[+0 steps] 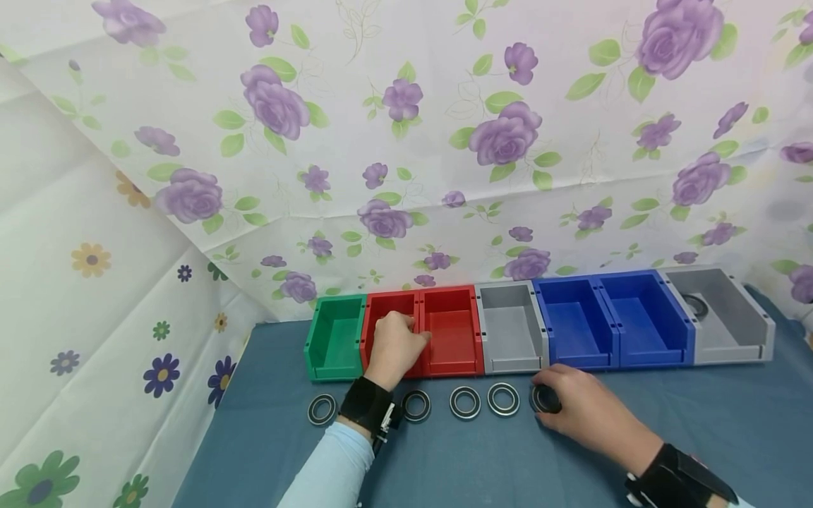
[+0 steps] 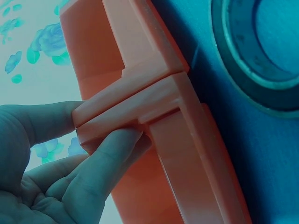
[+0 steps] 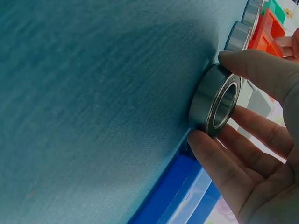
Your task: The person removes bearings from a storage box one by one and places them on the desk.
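Observation:
My left hand pinches the adjoining side walls of two red bins; the left wrist view shows thumb and fingers on either side of the paired walls. In front of the blue bins, my right hand holds a ball bearing between thumb and fingers. This bearing lies flat on the blue cloth, its rim within the grip. Several more bearings rest in a row to its left, among them a silver-rimmed bearing and a darker bearing near my left wrist.
A green bin stands at the row's left end. A grey bin sits between the red bins and two blue bins. The far right grey bin contains a bearing. Flowered cloth hangs behind.

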`<state>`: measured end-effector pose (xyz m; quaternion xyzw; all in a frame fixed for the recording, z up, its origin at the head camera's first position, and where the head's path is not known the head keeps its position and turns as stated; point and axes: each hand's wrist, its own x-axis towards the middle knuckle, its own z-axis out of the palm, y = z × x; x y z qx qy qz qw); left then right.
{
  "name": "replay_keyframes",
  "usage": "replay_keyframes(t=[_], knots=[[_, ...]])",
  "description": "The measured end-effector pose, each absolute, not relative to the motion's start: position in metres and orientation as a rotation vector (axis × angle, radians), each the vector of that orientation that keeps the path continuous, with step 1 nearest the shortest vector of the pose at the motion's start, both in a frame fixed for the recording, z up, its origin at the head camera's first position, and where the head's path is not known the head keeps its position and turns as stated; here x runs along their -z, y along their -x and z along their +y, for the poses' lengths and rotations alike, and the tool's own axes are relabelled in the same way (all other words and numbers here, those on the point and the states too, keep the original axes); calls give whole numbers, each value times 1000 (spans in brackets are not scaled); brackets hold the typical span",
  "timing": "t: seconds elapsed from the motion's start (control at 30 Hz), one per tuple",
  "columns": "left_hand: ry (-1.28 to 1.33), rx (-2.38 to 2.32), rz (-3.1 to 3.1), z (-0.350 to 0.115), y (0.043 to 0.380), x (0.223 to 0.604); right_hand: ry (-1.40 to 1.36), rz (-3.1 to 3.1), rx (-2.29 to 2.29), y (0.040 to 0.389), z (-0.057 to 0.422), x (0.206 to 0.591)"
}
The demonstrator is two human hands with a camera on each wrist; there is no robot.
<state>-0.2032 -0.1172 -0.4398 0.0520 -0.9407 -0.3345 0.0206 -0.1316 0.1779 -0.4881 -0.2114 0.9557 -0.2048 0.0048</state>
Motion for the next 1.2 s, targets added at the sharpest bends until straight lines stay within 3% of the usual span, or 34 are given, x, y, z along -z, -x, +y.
replay_keyframes(t=[0.57, 1.2], knots=[[-171, 1039, -2920, -117, 203, 438, 670, 3066, 608, 129, 180, 481], [-130, 1060, -2905, -118, 202, 440, 845, 3410, 782, 144, 212, 423]])
